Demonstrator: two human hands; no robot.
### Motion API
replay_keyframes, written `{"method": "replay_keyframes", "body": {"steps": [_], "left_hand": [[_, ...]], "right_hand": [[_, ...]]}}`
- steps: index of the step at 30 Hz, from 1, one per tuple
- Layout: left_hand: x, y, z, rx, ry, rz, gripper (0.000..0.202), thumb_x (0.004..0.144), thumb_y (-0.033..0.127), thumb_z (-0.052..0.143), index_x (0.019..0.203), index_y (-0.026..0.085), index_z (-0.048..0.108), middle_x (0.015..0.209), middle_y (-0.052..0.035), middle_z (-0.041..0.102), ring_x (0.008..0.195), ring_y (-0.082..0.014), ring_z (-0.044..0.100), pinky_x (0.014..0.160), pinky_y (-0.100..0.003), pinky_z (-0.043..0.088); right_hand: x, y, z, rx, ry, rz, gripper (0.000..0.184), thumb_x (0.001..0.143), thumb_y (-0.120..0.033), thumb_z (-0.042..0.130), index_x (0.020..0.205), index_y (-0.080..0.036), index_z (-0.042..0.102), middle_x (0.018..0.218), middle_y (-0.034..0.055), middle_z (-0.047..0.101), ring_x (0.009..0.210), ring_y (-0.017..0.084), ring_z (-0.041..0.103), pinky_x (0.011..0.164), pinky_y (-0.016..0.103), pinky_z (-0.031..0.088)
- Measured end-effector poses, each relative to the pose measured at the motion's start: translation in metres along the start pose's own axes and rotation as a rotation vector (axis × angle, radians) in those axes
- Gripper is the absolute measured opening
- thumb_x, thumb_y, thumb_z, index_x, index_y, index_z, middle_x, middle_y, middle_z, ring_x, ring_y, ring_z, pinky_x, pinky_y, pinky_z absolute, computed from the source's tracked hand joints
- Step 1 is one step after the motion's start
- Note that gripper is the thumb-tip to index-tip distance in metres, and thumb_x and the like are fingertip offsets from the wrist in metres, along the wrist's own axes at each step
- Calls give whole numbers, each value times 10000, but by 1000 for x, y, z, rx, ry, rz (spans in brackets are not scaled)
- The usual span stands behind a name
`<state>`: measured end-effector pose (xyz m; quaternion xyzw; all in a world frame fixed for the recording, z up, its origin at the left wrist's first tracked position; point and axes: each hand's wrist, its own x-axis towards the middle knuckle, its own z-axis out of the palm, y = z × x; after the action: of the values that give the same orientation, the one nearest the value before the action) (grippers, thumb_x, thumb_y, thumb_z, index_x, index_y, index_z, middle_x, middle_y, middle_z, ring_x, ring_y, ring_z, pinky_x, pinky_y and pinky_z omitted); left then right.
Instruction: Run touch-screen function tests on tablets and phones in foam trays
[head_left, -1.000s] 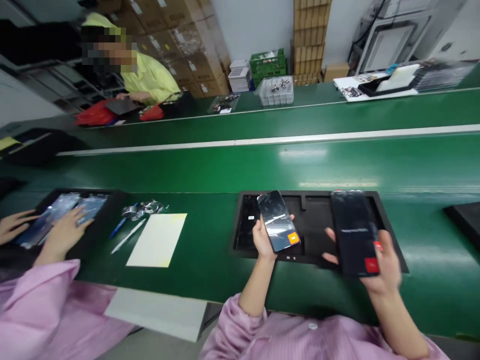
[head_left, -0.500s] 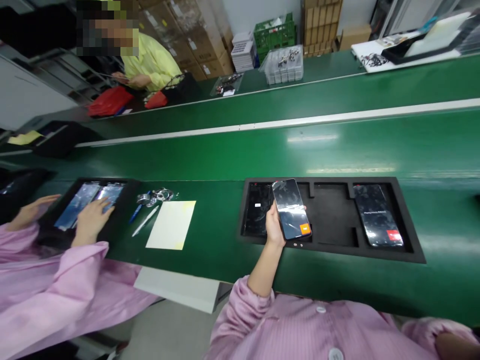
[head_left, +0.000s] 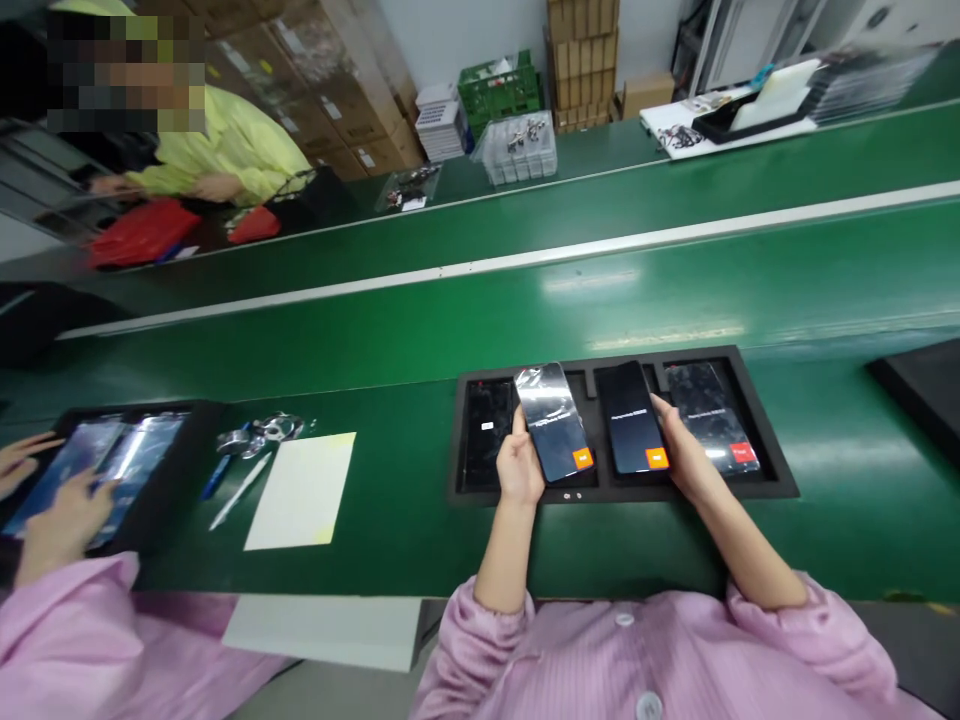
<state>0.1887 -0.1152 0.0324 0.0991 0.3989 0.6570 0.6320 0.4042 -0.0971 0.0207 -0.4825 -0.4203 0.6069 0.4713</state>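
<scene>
My left hand [head_left: 521, 462] is closed on a smartphone [head_left: 553, 420] with an orange patch at its lower right corner, held tilted above the black foam tray [head_left: 716, 491]. In my right hand [head_left: 684, 448] is a second smartphone [head_left: 636, 415], its dark screen showing a line of white text and an orange patch. Both phones are side by side over the tray's middle. A dark phone [head_left: 486, 452] lies in the tray's left slot. Another phone [head_left: 709, 415], with a red patch, lies in the right slot, partly behind my right hand.
Left of the tray lie a pale sheet [head_left: 301, 492], a white pen [head_left: 240, 492] and a tangle of clear tape [head_left: 270, 430]. A co-worker's hands [head_left: 67, 520] touch phones in another black tray [head_left: 161, 475]. A black case [head_left: 926, 395] sits at right. Across the bench stands a person in yellow [head_left: 225, 140].
My right hand has come in from the right with a second phone. The phone in my left hand now shows a line of text. The view has shifted to the right.
</scene>
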Motion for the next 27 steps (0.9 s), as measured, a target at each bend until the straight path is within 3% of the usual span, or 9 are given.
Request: {"method": "replay_keyframes", "body": {"steps": [2, 5, 9, 13, 17, 21, 24, 27], "left_hand": [[0, 3, -5, 36, -39, 11, 732, 610, 275, 544, 1341, 244, 576, 1368, -57, 602, 1374, -329, 448, 1147, -492, 353], [-1, 7, -10, 136, -110, 67, 773, 520, 214, 578, 1292, 239, 615, 1379, -55, 596, 1409, -338, 398, 1174, -460, 325], [-4, 7, -17, 268, -239, 27, 869, 458, 116, 583, 1315, 257, 600, 1446, -54, 541, 1415, -350, 380, 1124, -416, 395], [-6, 5, -32, 309, -314, -38, 988, 456, 59, 588, 1411, 300, 508, 1498, -52, 484, 1424, -340, 370, 1035, -377, 477], [-5, 3, -42, 286, -353, -81, 985, 474, 65, 630, 1429, 261, 486, 1439, -86, 536, 1398, -346, 410, 1065, -390, 453], [-4, 5, -42, 342, -441, -119, 979, 494, 97, 644, 1444, 250, 461, 1424, -82, 553, 1391, -334, 422, 1139, -408, 376], [-2, 8, -41, 424, -472, -140, 988, 538, 145, 688, 1477, 272, 409, 1450, -76, 533, 1391, -330, 424, 1152, -433, 365], [1, 12, -47, 547, -412, -137, 933, 647, 224, 767, 1496, 277, 383, 1457, -87, 526, 1383, -324, 440, 1141, -445, 381]], "right_hand": [[-7, 3, -4, -285, 38, -152, 789, 905, -795, 460, 1461, -236, 445, 1434, 132, 467, 1341, 341, 417, 1102, 555, 388], [-27, -2, -13, -737, 175, -502, 671, 993, -609, 448, 1522, -203, 377, 1530, 155, 305, 1396, 360, 306, 1117, 584, 332], [-43, 0, -26, -1065, 68, -836, 346, 1009, -366, 451, 1276, -262, 646, 1344, 116, 515, 1239, 350, 461, 1022, 557, 401], [-45, 9, -33, -1075, 40, -1054, 263, 993, -285, 474, 1128, -268, 699, 1196, 96, 598, 1062, 309, 546, 895, 496, 428], [-51, 7, -32, -1038, -89, -1066, 350, 1035, -336, 371, 1108, -215, 691, 1154, 113, 591, 1010, 286, 550, 860, 461, 419], [-62, 9, -25, -1125, -199, -1071, 459, 1059, -404, 284, 1103, -189, 687, 1172, 125, 575, 1060, 287, 531, 928, 479, 383], [-64, 12, -20, -1210, -129, -1010, 406, 1041, -389, 343, 1132, -180, 679, 1220, 148, 550, 1117, 305, 493, 991, 520, 349], [-61, 16, -19, -1184, -24, -970, 334, 1019, -336, 396, 1067, -173, 684, 1224, 155, 535, 1116, 308, 478, 996, 524, 365]]}}
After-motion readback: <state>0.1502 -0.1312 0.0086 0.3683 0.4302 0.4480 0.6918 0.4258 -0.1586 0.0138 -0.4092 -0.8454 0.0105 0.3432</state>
